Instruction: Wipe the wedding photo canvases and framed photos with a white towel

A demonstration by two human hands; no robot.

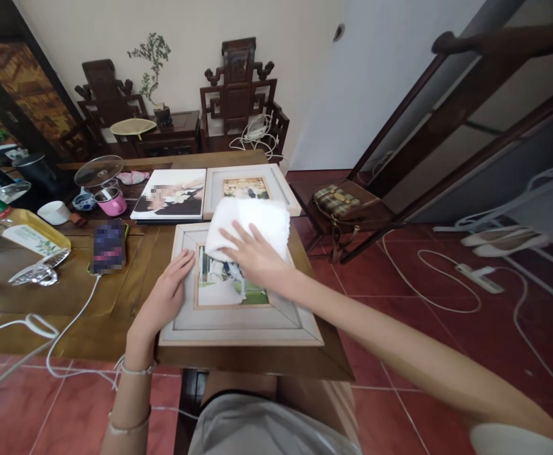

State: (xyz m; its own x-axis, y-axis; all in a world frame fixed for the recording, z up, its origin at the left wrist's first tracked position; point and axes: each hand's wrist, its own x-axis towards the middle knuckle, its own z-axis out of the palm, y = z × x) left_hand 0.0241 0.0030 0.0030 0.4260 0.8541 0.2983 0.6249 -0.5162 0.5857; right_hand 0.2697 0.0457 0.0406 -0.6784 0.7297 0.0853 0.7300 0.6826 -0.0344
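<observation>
A framed photo (238, 322) with a wide pale frame lies flat at the near edge of the wooden table (81, 297). My right hand (257, 256) lies flat, fingers spread, on a folded white cloth (250, 224) that covers the frame's top part. My left hand (165, 297) rests with fingers extended on the frame's left border, holding it steady. Both wrists reach in from the bottom of the view.
Behind lie a second framed photo (250, 188) and an unframed print (169, 194). To the left are a phone (108, 246) on a white cable, a pink cup (112, 202), a small fan (98, 170) and a bottle (24, 230). Cables cross the red tile floor (447, 297) on the right.
</observation>
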